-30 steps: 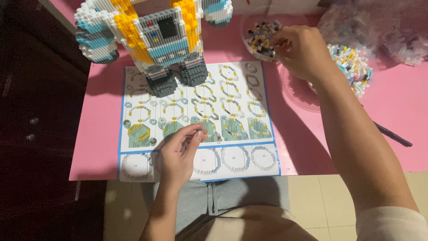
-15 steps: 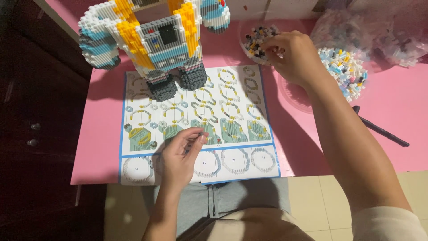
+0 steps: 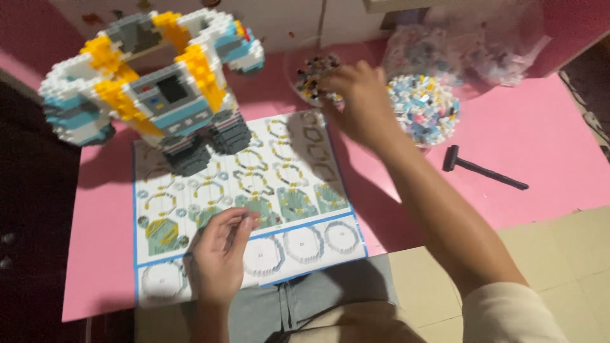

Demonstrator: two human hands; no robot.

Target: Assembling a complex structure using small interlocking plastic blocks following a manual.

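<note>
Reaching into brick bowl (image 3: 316,71) with right hand (image 3: 356,105); left hand (image 3: 219,254) on instruction sheet (image 3: 305,165).

Right hand blurred, fingers curled over the bowl of small dark bricks at the pink table's (image 3: 540,146) far edge; can't tell whether it's pinching anything. Left hand fingers bunched together, tips touching the sheet's lower part. Block robot model (image 3: 152,95) stands on the sheet's top-left corner. Second bowl of pale bricks (image 3: 424,109) just beside right hand; black tool (image 3: 483,168) lies apart to the right.

Brick robot (image 3: 159,95) stands behind the instruction sheet (image 3: 241,203); brick bowls (image 3: 422,108) sit right.
</note>
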